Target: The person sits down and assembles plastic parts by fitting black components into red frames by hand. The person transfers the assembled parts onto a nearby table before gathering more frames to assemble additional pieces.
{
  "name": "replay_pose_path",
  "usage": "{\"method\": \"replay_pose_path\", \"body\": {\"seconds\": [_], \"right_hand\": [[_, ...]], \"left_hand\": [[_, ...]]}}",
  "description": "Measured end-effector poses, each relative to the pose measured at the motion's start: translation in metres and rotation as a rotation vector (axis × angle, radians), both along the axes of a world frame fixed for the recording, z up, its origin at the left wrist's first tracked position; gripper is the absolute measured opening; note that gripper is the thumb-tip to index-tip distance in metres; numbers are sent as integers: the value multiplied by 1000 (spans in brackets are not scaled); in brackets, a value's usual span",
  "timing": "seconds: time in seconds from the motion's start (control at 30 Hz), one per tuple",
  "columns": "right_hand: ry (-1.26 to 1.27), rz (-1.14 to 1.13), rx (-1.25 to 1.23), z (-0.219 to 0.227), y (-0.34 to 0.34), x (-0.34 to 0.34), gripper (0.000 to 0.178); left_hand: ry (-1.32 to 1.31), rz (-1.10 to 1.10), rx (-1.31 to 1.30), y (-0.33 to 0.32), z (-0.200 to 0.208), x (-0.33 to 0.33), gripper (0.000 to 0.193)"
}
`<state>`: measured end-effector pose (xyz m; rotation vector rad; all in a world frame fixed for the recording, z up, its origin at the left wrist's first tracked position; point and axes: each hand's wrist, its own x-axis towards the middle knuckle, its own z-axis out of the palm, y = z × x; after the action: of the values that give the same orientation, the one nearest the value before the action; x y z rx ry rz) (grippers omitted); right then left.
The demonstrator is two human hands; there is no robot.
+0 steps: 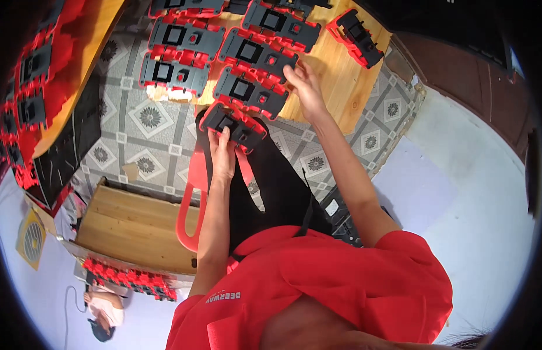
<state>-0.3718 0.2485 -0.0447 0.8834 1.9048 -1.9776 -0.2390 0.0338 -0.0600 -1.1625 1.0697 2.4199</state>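
"What's farthest to your left?"

"Around 10 o'clock, red-and-black units point(33, 67) on a side bench point(91, 44). At 8 o'clock there's a low wooden table point(137, 227)."

"And your left hand?"

"My left hand point(222, 154) is at 11 o'clock, clamped on one red-and-black piece point(240, 126). My thumb lies flat across its dark top; the other fingers are mostly hidden. My left forearm point(215, 224) runs nearly straight up, wrist in line. The piece appears above my knees, slanting from 10 toward 4 o'clock, just below the clustered rows point(251, 93) on the main bench point(335, 96)."

"The right one?"

"My hands are apart. My right hand point(306, 87) is between 12 and 1, beside the right ends of those rows. That arm point(351, 169) stretches up and inward, elbow slightly bent, with thumb and fingers pointing toward 11. The thumb meets a unit's corner; I can't tell whether I'm pinching it."

"Anything beyond?"

"A lone unit point(358, 39) at 1 o'clock, tilted on the bench."
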Motion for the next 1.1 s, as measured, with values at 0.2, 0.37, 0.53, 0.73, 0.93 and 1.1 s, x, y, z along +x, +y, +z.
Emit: {"method": "replay_pose_path", "body": {"seconds": [0.2,0.37,0.53,0.73,0.93,1.1], "right_hand": [[-45,98,-312,-12,-1,-36,65],[-51,113,-308,-15,10,-26,57],[-145,72,-352,-3,14,-4,50],[-128,86,-400,15,29,14,45],[-47,95,-333,113,-22,35,41],[11,331,-357,178,-132,26,40]], "left_hand": [[-110,157,16,17,7,4,61],[-69,163,-28,32,31,-14,70],[-80,154,-99,32,28,-19,90],[-65,86,-80,29,47,-17,88],[63,92,-156,-20,97,16,83],[41,273,-70,-115,187,40,90]]}}
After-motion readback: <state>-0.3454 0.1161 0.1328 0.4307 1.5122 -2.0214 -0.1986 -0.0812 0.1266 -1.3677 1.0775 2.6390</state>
